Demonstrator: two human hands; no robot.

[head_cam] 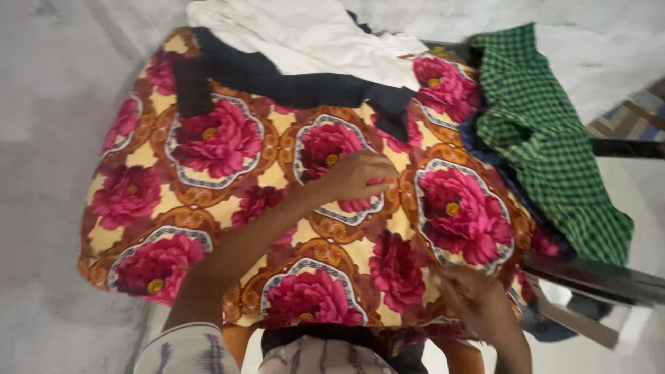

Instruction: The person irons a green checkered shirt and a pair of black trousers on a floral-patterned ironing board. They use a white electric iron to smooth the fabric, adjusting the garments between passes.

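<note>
We are pressing left hand [357, 176] flat, open, mid floral cloth [228, 173] | right hand [471, 299] pinching its near edge | cloth's length running left-right.

No packages, labels, signs or screens appear in the head view. The surfaces shown carry only woven or printed cloth patterns, with no tag or wrapper among them.
</note>
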